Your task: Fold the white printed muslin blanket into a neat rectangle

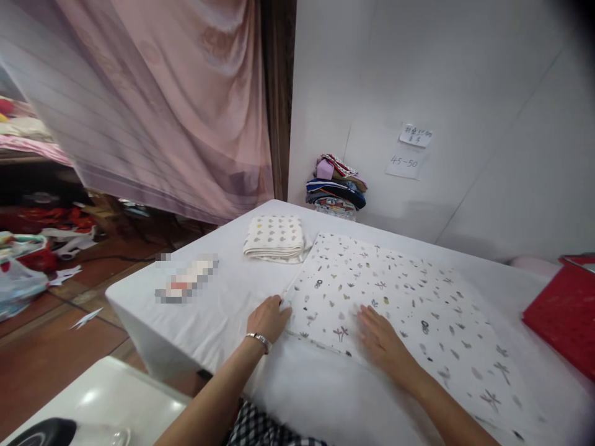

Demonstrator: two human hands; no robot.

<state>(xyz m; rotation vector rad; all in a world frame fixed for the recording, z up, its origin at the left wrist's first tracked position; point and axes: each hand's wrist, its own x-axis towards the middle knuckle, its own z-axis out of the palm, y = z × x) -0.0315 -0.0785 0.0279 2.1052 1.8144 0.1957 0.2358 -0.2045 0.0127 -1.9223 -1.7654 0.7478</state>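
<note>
A large white cloth (353,291) printed with small plants and animals lies spread and folded over on the table. At its near left corner my left hand (268,321), with a metal bracelet on the wrist, has its fingers bent round the edge and its thumb on top. My right hand (379,337) rests flat near the cloth's front edge, fingers stretched out and slightly blurred. Behind my left hand sits a folded white cloth (274,235) with a grey pattern. A pixelated item (188,279) lies further left on the table.
The table's white cover (223,297) has its edge at the left. A stack of folded fabrics (335,186) stands by the wall. Red material (564,310) is at the right. A pink curtain (199,111) hangs at the back left, and a white seat-like surface (102,402) is at the lower left.
</note>
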